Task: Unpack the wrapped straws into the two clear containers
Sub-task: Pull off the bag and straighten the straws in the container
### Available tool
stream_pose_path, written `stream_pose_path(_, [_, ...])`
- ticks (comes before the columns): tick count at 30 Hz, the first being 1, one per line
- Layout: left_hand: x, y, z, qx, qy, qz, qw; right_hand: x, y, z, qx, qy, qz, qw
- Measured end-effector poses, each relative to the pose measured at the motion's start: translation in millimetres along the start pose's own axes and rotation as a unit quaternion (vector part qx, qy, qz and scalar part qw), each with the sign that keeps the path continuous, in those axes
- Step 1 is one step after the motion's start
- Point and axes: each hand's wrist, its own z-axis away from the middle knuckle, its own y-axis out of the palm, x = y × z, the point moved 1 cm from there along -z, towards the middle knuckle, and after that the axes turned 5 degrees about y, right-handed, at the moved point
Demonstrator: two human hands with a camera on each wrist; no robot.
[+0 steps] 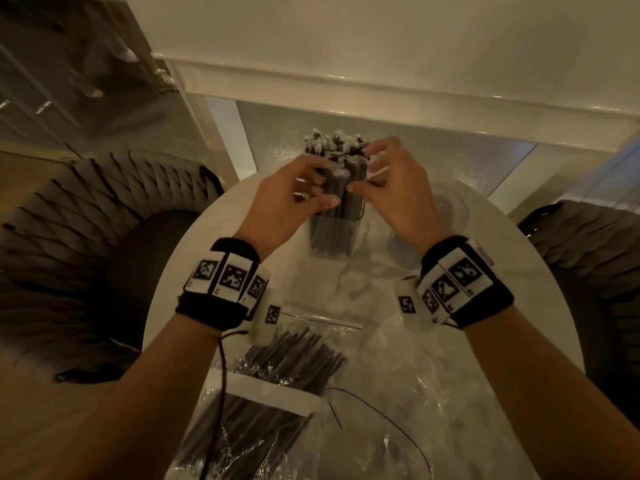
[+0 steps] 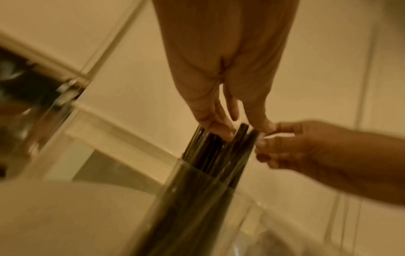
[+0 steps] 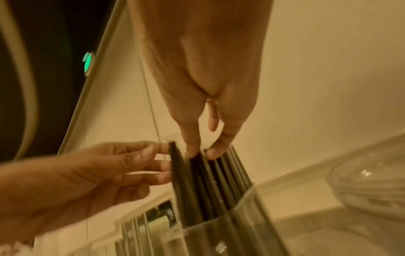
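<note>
Pinches straws (image 1: pixel 341 157) near the tops, left hand (image 1: pixel 298 199) and right hand (image 1: pixel 394 188) on opposite sides, equally close. Long axis upright, straight down from the grip into the container (image 1: pixel 332 237).

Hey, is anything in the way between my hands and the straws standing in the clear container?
Nothing visible is in the way. The left hand and right hand already pinch the straws from either side, above the rim of the clear container.

No legible words or numbers; the wristbands (image 1: pixel 225 282) carry only black-and-white coded squares (unreadable patterns).
</note>
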Motion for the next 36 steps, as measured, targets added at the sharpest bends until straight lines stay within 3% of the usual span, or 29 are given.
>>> stream_pose_path(2, [-5, -2, -1, -0.079, 0.025, 0.048, 0.995, 2, -1, -1, -0.033, -0.043, 0.013, 0.998])
stream_pose_path(4, [-7, -3, -10, -0.106, 0.103, -0.066, 0.987, 5, 3, -5, -0.019, -0.092, 0.073, 0.993])
stream_pose_path(6, [-2, 2, -20, -0.015, 0.146, -0.186, 0.971, 4, 12, -9, 0.044, -0.114, 0.144, 0.982])
stream_pose_path(8, [7, 6, -24, 0.085, 0.102, -0.259, 0.957, -1, 20, -12, 0.121, -0.114, 0.207, 0.964])
stream_pose_path(10, [13, 6, -29, 0.117, 0.062, -0.27, 0.954, -3, 20, -17, 0.152, -0.107, 0.229, 0.956])
stream_pose_path(13, [4, -1, -30, 0.118, 0.073, -0.253, 0.957, 6, 9, -22, 0.181, -0.089, 0.207, 0.957])
stream_pose_path(15, [-3, -8, -21, 0.039, 0.09, -0.163, 0.982, 11, -2, -15, 0.147, -0.095, 0.148, 0.973])
stream_pose_path(18, [3, -16, 9, -0.164, 0.054, -0.077, 0.982, 4, -19, 7, -0.032, -0.086, 0.045, 0.995])
stream_pose_path(20, [12, -10, 29, -0.198, 0.015, -0.089, 0.976, -9, -16, 19, -0.1, -0.028, 0.008, 0.995])
stream_pose_path(24, [23, 25, 36, -0.106, -0.009, -0.153, 0.983, -20, 19, 22, -0.012, 0.067, -0.004, 0.998])
stream_pose_path(28, [20, 32, 12, -0.104, -0.068, -0.253, 0.959, -13, 33, 8, 0.0, 0.06, 0.031, 0.998])
stream_pose_path(30, [15, 20, 0, -0.094, -0.048, -0.233, 0.967, -7, 21, -3, 0.006, 0.051, 0.023, 0.998])
stream_pose_path(33, [12, 1, -18, -0.023, -0.033, -0.197, 0.98, -3, 4, -24, 0.045, 0.048, 0.065, 0.996])
stream_pose_path(36, [24, 1, -29, 0.062, -0.07, -0.228, 0.969, -10, 11, -31, 0.121, 0.067, 0.114, 0.984])
